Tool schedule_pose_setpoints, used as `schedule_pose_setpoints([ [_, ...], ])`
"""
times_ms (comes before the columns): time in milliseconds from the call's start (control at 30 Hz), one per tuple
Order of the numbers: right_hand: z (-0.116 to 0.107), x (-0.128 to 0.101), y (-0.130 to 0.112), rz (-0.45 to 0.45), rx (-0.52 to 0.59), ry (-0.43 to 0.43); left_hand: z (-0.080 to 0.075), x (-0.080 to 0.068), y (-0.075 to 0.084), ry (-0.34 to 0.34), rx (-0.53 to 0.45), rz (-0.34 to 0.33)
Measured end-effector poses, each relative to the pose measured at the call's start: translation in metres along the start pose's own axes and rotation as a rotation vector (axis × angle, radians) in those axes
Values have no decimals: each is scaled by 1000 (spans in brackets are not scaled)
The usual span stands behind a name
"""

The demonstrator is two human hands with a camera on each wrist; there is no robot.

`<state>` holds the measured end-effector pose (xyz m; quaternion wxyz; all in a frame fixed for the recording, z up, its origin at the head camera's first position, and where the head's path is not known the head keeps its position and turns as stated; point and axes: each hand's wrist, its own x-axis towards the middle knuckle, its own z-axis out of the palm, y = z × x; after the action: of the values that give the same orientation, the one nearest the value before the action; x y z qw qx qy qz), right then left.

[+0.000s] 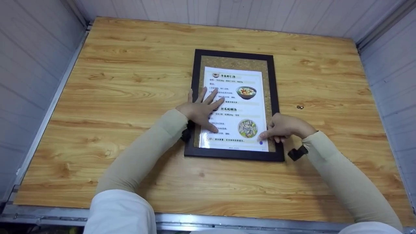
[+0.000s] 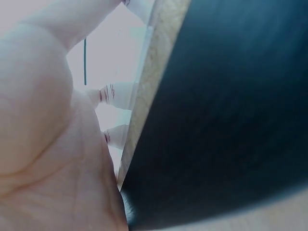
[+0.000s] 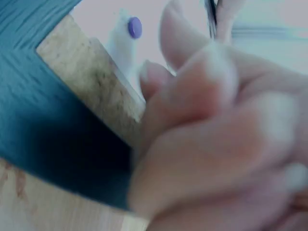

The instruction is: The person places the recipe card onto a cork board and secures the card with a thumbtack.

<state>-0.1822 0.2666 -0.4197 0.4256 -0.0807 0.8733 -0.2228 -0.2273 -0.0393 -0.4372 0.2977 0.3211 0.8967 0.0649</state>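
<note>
Wood-grain table (image 1: 113, 97) carries a black-framed cork board (image 1: 274, 97) flat at centre, laminated recipe sheet (image 1: 234, 110) on it, left hand (image 1: 200, 110) pressing the sheet with fingers straight and spread, right hand (image 1: 282, 127) fingers curled, forefinger by a blue pushpin (image 1: 261, 142) at the sheet's lower right corner.

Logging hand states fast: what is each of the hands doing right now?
Left hand: open, fingers spread flat on the printed sheet.
Right hand: fingers curled, fingertip by the blue pin; whether it grips anything cannot be told.
</note>
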Motion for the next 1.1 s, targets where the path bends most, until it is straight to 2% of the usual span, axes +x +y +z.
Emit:
schedule_pose_setpoints([
  [133, -10, 4, 15, -19, 87, 224, -1, 0, 1, -5, 13, -9],
  [300, -24, 5, 33, -21, 46, 483, -1, 1, 1, -13, 15, -24],
  [400, -33, 2, 41, -15, 21, 571, -1, 1, 1, -9, 17, -27],
  [500, -42, -2, 49, 4, -4, 606, -1, 0, 1, -10, 19, -24],
  [667, -52, -8, 61, 45, -43, 588, -1, -2, 1, -17, 16, -20],
  [933, -52, -9, 73, 40, -44, 565, 0, -1, 1, -7, 24, -17],
  [1100, -50, -7, 78, 35, -49, 586, 1, -1, 1, -1, 21, -14],
])
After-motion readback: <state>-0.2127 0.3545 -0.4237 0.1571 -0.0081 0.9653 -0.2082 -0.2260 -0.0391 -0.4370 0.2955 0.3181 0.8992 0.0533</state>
